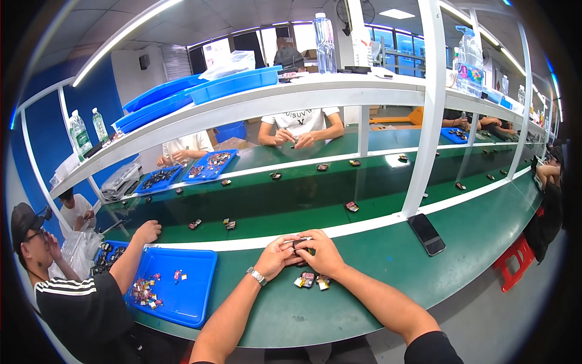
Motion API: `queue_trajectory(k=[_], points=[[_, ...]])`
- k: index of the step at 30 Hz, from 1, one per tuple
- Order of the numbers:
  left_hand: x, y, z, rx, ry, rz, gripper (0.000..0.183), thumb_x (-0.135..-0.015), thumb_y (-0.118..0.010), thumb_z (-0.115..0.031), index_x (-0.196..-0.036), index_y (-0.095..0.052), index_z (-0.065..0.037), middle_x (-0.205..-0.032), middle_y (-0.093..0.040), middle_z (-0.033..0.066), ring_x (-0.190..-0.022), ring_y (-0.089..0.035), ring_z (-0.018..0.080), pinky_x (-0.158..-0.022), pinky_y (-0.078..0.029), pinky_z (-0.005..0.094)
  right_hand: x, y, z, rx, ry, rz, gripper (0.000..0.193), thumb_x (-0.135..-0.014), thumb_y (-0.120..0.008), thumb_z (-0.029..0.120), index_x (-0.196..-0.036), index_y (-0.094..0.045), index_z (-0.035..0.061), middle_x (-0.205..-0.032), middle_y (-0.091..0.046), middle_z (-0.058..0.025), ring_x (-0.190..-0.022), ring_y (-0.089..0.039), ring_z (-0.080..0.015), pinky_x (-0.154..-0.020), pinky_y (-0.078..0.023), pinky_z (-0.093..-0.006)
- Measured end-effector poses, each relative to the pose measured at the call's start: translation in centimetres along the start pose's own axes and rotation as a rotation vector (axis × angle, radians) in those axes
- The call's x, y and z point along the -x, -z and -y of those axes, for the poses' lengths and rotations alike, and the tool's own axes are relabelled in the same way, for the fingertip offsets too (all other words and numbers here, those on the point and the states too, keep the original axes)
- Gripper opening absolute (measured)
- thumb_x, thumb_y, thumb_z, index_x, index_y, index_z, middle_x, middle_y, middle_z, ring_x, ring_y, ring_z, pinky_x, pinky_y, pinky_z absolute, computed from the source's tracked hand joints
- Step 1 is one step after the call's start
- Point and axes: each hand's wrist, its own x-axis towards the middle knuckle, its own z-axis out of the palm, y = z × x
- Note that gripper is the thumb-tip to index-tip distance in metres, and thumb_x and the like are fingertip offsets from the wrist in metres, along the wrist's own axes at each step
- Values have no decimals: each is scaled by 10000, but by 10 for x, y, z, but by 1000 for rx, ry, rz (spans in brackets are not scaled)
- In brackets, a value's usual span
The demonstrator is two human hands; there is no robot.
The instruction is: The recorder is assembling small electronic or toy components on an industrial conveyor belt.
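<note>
My left hand (276, 259), with a metal watch on its wrist, and my right hand (323, 253) meet over the green table. Between their fingertips they grip a small black part (300, 245), mostly covered by the fingers, so its kind does not show. Just below my hands lie a few small parts in black, pink and white: one dark piece with a pink face (308, 279) and another with a pale tab (323, 283). Both hands have their fingers bent and pressed in around the held part.
A blue tray (209, 285) with small colourful parts stands at left, beside a co-worker's reaching arm (127, 261). Small parts ride on the green conveyor belt (291, 209) ahead. A black phone (427, 234) lies right, near a white post (424, 133). Overhead runs a shelf (376, 85).
</note>
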Motion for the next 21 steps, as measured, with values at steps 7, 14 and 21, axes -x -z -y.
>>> queue_trajectory(k=[7, 14, 21], points=[[0, -1, 0, 11, 10, -11, 315, -964, -540, -65, -1273, -487, -36, -1229, -577, 126, -1132, -601, 232, -972, -534, 390, -1, 0, 0, 20, -17, 6, 124, -782, -721, 101, -903, -738, 79, -1167, -632, -78, -1153, -539, -273, -989, -442, -379], [-1, -4, 4, -16, -41, -36, 271, -981, -517, -79, -1244, -486, -25, -1203, -594, 134, -1121, -608, 228, -976, -533, 389, -3, -5, 1, -34, -74, -14, 142, -775, -716, 91, -913, -747, 90, -1197, -629, -71, -1175, -531, -271, -1008, -434, -376], [-1, -11, 5, -29, -59, -99, 236, -982, -474, -25, -1218, -484, -27, -1209, -588, 139, -1100, -617, 223, -975, -536, 389, -1, 0, 0, -46, -59, 14, 140, -795, -702, 107, -929, -737, 83, -1275, -583, -87, -1254, -461, -299, -1047, -403, -393]])
